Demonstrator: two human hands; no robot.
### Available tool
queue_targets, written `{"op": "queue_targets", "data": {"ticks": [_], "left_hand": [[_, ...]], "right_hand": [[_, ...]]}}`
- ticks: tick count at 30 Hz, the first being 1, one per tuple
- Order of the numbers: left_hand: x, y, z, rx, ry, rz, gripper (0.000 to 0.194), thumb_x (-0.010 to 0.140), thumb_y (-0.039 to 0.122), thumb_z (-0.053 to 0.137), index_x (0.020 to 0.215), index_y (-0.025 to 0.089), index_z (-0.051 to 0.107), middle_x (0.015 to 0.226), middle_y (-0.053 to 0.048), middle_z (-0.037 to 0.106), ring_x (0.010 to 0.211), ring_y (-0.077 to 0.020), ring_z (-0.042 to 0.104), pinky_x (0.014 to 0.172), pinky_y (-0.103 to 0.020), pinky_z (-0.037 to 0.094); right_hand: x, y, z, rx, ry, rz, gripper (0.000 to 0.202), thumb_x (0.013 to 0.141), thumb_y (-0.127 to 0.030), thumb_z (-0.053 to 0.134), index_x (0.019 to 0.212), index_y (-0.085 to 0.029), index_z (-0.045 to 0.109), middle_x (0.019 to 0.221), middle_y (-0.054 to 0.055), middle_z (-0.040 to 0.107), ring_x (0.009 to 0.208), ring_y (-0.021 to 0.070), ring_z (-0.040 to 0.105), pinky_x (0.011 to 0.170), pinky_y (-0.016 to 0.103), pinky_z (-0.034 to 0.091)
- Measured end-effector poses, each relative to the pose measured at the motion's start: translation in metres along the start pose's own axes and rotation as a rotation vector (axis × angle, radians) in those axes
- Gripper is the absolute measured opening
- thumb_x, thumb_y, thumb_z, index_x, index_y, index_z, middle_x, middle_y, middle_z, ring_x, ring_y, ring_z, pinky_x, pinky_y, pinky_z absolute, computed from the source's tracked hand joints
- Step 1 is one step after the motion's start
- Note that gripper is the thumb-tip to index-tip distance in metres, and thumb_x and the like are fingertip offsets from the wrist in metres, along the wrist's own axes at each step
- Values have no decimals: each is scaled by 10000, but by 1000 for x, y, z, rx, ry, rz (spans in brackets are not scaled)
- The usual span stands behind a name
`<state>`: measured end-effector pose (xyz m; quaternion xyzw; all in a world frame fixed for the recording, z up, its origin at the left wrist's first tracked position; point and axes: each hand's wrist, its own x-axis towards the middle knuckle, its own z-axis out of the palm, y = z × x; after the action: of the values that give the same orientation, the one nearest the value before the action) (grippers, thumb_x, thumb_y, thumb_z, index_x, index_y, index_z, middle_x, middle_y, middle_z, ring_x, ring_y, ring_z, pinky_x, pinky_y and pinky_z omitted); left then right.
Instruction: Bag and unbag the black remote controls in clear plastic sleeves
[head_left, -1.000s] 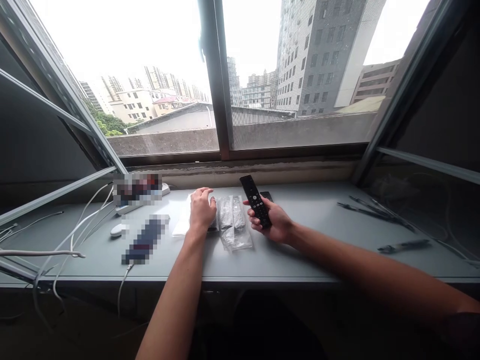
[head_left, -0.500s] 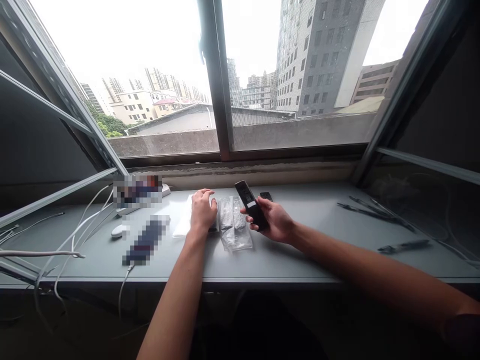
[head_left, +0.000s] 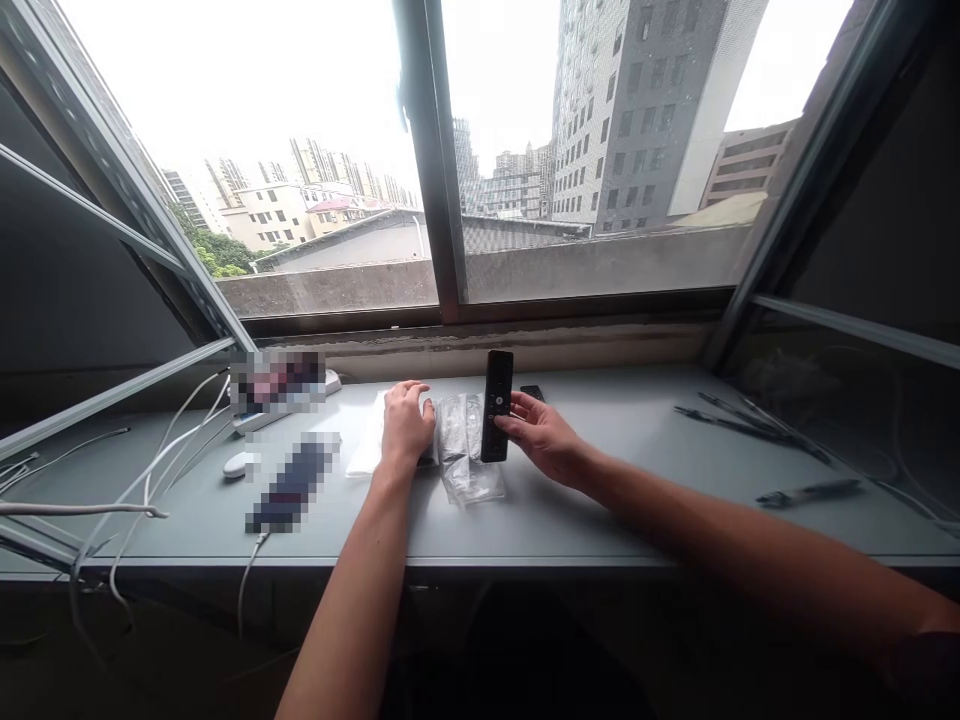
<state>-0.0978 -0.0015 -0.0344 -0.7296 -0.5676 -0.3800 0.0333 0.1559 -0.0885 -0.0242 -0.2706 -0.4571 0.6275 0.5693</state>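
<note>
My right hand (head_left: 549, 432) holds a black remote control (head_left: 498, 405) upright above the table. Its button side faces me, and my thumb presses against its right edge near the buttons. My left hand (head_left: 406, 425) rests palm down on white packaging (head_left: 365, 455), its fingers loosely bent and the thumb apart. A dark edge shows beneath that palm; most of the object is hidden. Between the hands lie clear plastic bags (head_left: 472, 480) with something inside that I cannot make out. Behind my right fingers, another small black object (head_left: 531, 393) is partly covered.
A pixelated dark object (head_left: 292, 485) with a white cable lies at left, near a white rounded item (head_left: 236, 464). A power strip (head_left: 330, 381) and loose cables (head_left: 161, 450) sit farther left. Dark thin tools (head_left: 750, 425) lie at right. Metal frame bars flank the table (head_left: 622, 520).
My right hand has turned the remote control from its labelled back to its button side and brought it more upright. My left hand has stayed almost still.
</note>
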Motion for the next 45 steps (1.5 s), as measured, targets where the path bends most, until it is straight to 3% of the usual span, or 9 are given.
{"op": "queue_targets", "data": {"ticks": [6, 9, 14, 17, 19, 26, 32, 36, 45], "left_hand": [[0, 1, -1, -14, 13, 12, 331, 981, 206, 562, 1252, 190, 752, 1357, -164, 688, 1360, -362, 567, 1240, -518, 434], [0, 3, -1, -5, 11, 5, 332, 980, 202, 560, 1248, 182, 755, 1353, -161, 694, 1351, -360, 570, 1242, -512, 434], [-1, 2, -1, -4, 1, -8, 333, 982, 208, 561, 1249, 200, 759, 1355, -157, 689, 1361, -368, 566, 1233, -521, 440], [-1, 1, 0, 1, -1, 0, 334, 985, 207, 559, 1253, 198, 757, 1358, -152, 692, 1353, -364, 572, 1233, -515, 439], [-1, 1, 0, 2, 0, 2, 332, 979, 204, 566, 1251, 189, 756, 1358, -154, 695, 1346, -361, 575, 1240, -513, 433], [0, 0, 2, 5, 3, -2, 342, 978, 216, 569, 1262, 198, 758, 1368, -154, 689, 1358, -361, 571, 1241, -517, 434], [0, -4, 5, -8, 13, 11, 330, 976, 218, 573, 1242, 190, 765, 1360, -158, 689, 1353, -367, 569, 1234, -522, 437], [-1, -3, 5, -27, 30, 21, 325, 973, 213, 575, 1232, 182, 769, 1342, -163, 698, 1350, -381, 563, 1217, -529, 447], [0, -7, 7, -55, 48, 34, 309, 962, 210, 584, 1197, 169, 780, 1325, -179, 701, 1323, -400, 567, 1188, -546, 453]], "right_hand": [[-16, -12, 11, -434, -107, -406, 252, 851, -317, 948, 1056, -285, 805, 1236, 99, 759, 1265, 319, 689, 1202, 547, 493], [-21, -16, 13, -521, -144, -479, 180, 875, -303, 926, 1020, -293, 821, 1238, 114, 762, 1282, 343, 685, 1221, 569, 471], [-17, -14, 8, -553, -58, -426, 363, 911, -344, 889, 1260, -292, 807, 1172, 98, 780, 1159, 330, 716, 1154, 540, 512], [-10, -16, -1, -640, 27, -392, 602, 982, -342, 792, 1564, -318, 637, 1048, 48, 766, 1022, 284, 727, 1052, 494, 561], [-4, -19, -10, -733, 71, -370, 634, 1008, -327, 731, 1623, -341, 580, 986, 23, 744, 928, 256, 712, 977, 458, 581], [15, -22, -39, -915, 134, -373, 344, 983, -296, 702, 1295, -315, 844, 1107, 57, 823, 922, 263, 695, 936, 426, 564], [24, -11, -55, -1034, 132, -347, 299, 902, -326, 811, 1194, -338, 877, 1051, 72, 831, 1146, 343, 653, 1072, 492, 513], [28, -5, -63, -1211, 92, -252, 334, 952, -348, 754, 1263, -284, 857, 1173, 111, 820, 1326, 370, 598, 1145, 509, 482], [32, 4, -71, -1309, 41, -238, 276, 1013, -348, 693, 1176, -213, 871, 1319, 160, 692, 1309, 339, 638, 1192, 488, 485]]}}
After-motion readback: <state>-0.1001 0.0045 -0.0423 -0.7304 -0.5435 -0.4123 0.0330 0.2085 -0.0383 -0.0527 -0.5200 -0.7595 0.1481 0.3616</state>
